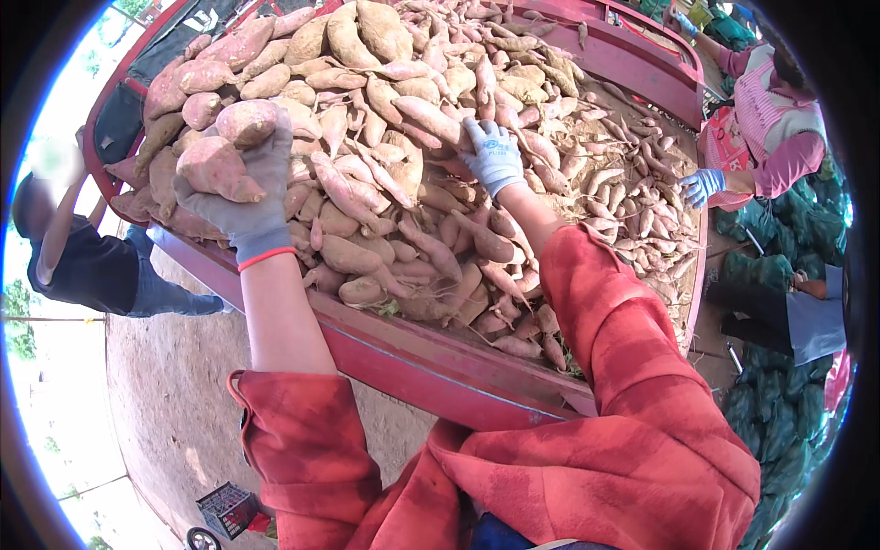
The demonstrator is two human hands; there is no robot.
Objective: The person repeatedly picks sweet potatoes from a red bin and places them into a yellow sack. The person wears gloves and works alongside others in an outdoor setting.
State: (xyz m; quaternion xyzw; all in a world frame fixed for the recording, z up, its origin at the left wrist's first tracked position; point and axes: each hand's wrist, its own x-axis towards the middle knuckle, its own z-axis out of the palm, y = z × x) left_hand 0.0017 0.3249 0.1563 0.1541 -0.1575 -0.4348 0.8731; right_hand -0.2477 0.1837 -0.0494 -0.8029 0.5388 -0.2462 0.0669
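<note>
A large heap of sweet potatoes [350, 254] fills a red metal truck bed [440, 364]. My left hand [244, 196], in a grey work glove with a red cuff edge, holds a large sweet potato [216, 168] on its palm at the heap's left side. A second large sweet potato [247, 124] lies against its fingers. My right hand [491, 155], in a light blue-grey glove, rests with bent fingers on the heap's middle, at the end of a long sweet potato [430, 118]; its fingertips are partly hidden among the roots, so its grip is unclear.
Small, thin sweet potatoes [650, 213] lie at the bed's right. Beyond that side, a person in pink [777, 130] reaches in with a gloved hand [702, 187]. Another person [89, 261] stands at the left. Green mesh sacks [777, 412] are at the right, a black crate [227, 509] below left.
</note>
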